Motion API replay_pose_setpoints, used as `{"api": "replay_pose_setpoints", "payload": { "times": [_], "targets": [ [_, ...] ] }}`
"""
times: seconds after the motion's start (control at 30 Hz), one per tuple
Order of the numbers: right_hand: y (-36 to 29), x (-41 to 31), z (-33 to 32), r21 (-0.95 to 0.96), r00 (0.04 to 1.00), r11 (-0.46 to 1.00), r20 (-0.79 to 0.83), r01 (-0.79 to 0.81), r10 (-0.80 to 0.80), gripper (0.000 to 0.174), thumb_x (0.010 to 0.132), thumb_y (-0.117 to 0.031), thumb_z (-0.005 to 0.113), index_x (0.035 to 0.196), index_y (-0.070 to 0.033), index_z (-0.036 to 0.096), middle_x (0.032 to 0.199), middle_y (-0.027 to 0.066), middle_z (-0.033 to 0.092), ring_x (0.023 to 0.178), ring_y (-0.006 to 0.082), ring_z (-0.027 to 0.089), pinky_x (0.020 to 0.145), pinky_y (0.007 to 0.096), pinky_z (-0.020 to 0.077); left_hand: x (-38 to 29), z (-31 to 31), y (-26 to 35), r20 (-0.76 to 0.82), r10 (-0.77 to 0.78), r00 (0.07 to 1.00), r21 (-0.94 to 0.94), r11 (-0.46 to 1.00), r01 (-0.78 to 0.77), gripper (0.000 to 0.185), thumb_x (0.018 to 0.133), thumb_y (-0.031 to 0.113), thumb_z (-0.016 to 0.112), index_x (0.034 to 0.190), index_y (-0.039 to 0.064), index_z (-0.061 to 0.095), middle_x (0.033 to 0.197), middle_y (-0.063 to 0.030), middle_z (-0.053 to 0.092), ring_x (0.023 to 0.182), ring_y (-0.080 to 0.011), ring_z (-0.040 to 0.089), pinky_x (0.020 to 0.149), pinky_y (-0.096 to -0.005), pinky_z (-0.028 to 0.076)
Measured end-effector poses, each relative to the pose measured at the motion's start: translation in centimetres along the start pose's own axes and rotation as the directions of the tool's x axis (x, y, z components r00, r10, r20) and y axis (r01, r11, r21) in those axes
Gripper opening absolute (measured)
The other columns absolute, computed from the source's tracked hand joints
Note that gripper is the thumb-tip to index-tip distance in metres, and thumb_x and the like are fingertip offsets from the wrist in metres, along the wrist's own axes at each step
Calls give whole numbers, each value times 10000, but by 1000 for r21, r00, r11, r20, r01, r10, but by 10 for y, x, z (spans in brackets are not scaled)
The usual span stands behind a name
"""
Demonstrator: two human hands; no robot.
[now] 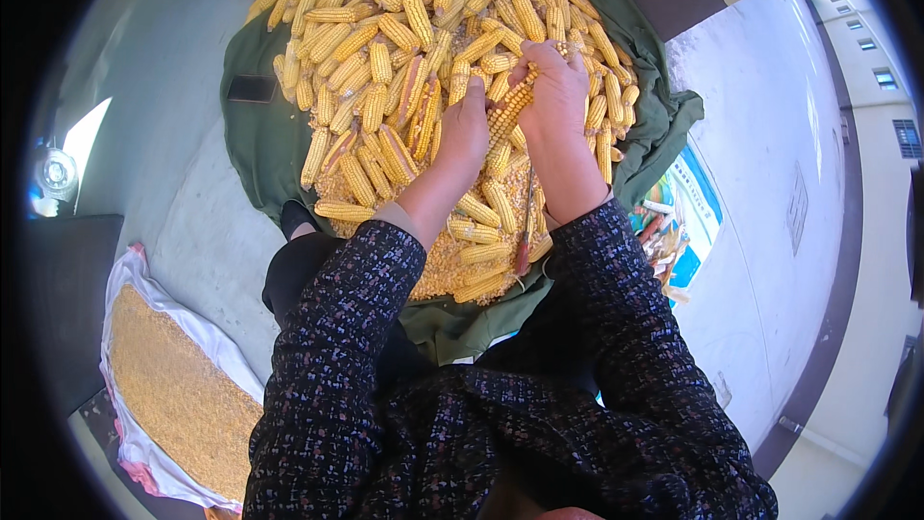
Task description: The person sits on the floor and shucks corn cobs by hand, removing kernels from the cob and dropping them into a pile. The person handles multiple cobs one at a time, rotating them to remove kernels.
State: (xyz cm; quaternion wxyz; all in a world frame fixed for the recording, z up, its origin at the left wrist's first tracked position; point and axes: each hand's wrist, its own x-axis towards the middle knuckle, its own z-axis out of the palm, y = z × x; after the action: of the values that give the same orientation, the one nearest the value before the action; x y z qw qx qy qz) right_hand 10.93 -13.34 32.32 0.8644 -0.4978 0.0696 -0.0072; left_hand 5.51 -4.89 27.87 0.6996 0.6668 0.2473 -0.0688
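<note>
Both of my hands hold one ear of corn above a heap of dried corn ears. My left hand grips its lower left end, thumb pointing up. My right hand is closed round the upper right end. Below my hands, loose corn kernels lie on a dark green cloth with several more ears. Some ears left of my hands have strips of kernels gone, showing reddish cob. A thin rod-like tool with a red part lies between my forearms, partly hidden by ears.
A white and pink cloth sheet spread with grain lies at the lower left. On the green cloth's left side is a dark flat rectangular object. Cobs and husks lie on a printed sack at right.
</note>
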Motion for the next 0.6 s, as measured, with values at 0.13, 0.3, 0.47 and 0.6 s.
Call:
{"api": "replay_pose_setpoints", "payload": {
  "times": [0.13, 0.3, 0.47, 0.6],
  "targets": [
    [6, -14, 13, -21, 998, 999, 63, 28, -26, 136, 736, 14, 662, 774, -42, 544, 680, 63, 565, 544, 168, 518, 530, 276, 426, -3, 4, -3, -111, -80, 991, -190, 980, 58, 540, 967, 459, 411, 947, -39, 618, 948, -159, 581, 907, -246, 545, 809, -358, 415],
    [13, -33, 20, -118, 973, 991, 231, 58, -30, 163, 726, 44, 667, 809, -56, 568, 697, 45, 597, 542, 127, 527, 531, 259, 427, 18, 4, -23, -7, -245, 970, -740, 653, 160, 442, 957, 421, 468, 921, -5, 579, 880, -126, 590, 800, -220, 552, 706, -353, 445],
    [2, -19, 16, 9, 979, 999, 200, 41, -42, 131, 738, 38, 647, 755, -50, 552, 651, 22, 553, 538, 118, 519, 515, 262, 423, 31, -10, -19, 39, -331, 943, -638, 718, 278, 379, 972, 398, 436, 907, 37, 531, 857, -106, 581, 772, -204, 576, 666, -350, 490],
    [-5, 6, -4, 111, 996, 994, 86, 18, -27, 140, 737, -13, 650, 730, -61, 519, 643, 62, 543, 518, 188, 494, 501, 320, 423, 23, -9, 0, 13, -309, 951, -714, 663, 225, 367, 1002, 351, 367, 822, 56, 489, 818, -108, 566, 744, -203, 592, 615, -322, 503]
  ]
}}
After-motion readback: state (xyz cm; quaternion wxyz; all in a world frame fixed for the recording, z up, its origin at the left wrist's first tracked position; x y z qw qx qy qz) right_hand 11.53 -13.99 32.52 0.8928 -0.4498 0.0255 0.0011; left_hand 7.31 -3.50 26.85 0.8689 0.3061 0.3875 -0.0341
